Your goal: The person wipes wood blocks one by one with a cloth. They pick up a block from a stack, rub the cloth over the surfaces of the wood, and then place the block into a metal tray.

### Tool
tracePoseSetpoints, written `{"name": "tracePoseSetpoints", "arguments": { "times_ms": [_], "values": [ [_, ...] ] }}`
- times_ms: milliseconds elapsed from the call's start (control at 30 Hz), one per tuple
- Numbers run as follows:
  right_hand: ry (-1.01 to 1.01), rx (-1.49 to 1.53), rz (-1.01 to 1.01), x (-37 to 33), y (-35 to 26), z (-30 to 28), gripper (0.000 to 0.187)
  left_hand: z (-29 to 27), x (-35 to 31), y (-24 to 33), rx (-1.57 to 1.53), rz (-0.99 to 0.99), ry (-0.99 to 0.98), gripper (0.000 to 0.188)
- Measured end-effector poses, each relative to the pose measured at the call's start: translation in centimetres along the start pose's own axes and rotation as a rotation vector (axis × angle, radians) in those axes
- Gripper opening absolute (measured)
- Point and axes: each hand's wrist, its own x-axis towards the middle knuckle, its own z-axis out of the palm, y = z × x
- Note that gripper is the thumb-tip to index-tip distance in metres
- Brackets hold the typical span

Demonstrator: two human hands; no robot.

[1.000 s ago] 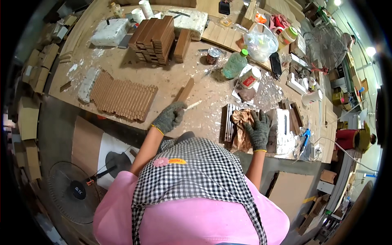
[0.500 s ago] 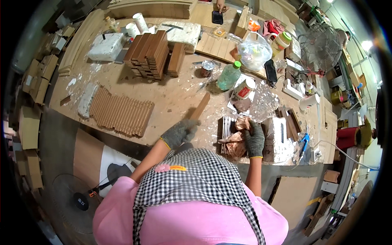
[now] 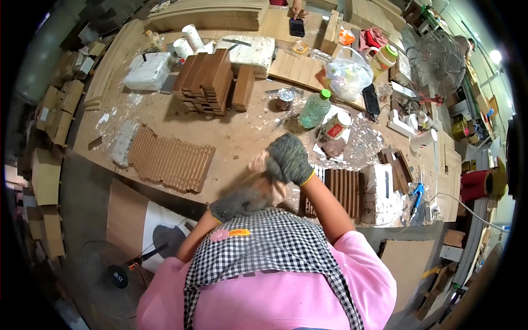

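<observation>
My right hand [image 3: 289, 158], in a grey glove, is closed on a crumpled pinkish-tan rag [image 3: 257, 163] in front of my apron. My left hand [image 3: 241, 204], gloved too and smeared by motion, is closed just below and left of it, at the wooden strip it grips. The strip is mostly hidden by rag and blur. Right of my hands, a row of dark brown wooden strips [image 3: 344, 190] lies against a white-wrapped block [image 3: 378, 192]. To the left, a row of lighter brown strips [image 3: 173, 158] lies at the table's near edge.
Stacked brown boards [image 3: 202, 82] stand farther back. A green-capped bottle [image 3: 315, 110], an open can [image 3: 285, 98], a paper cup [image 3: 336, 125] and a plastic bag [image 3: 348, 76] stand beyond my hands. A blue-handled tool [image 3: 418, 197] lies at right. Another person's hand [image 3: 297, 7] is near a phone [image 3: 296, 27].
My right hand has lifted the rag off the dark strips and brought it left to my left hand. My left hand has drawn nearer my body, and the wooden strip is now mostly covered.
</observation>
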Motion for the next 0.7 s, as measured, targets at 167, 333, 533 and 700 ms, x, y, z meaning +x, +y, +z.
{"name": "tracePoseSetpoints", "arguments": {
  "times_ms": [167,333,533,700],
  "values": [
    [-0.084,-0.140,0.296,2.4,9.4,6.1,0.048,-4.6,-7.0,-4.4,-0.069,0.052,-0.095,0.048],
    [-0.394,-0.086,0.809,12.3,6.0,6.3,0.094,-3.9,-8.2,0.0,-0.565,-0.038,0.400,0.033],
    [-0.516,-0.064,0.855,18.5,7.9,10.4,0.091,-4.3,-4.8,-0.2,-0.291,0.016,0.832,0.025],
    [-0.532,-0.002,0.885,17.7,9.6,11.3,0.074,-5.2,-2.0,2.9,-0.391,-0.072,0.840,0.021]
  ]
}}
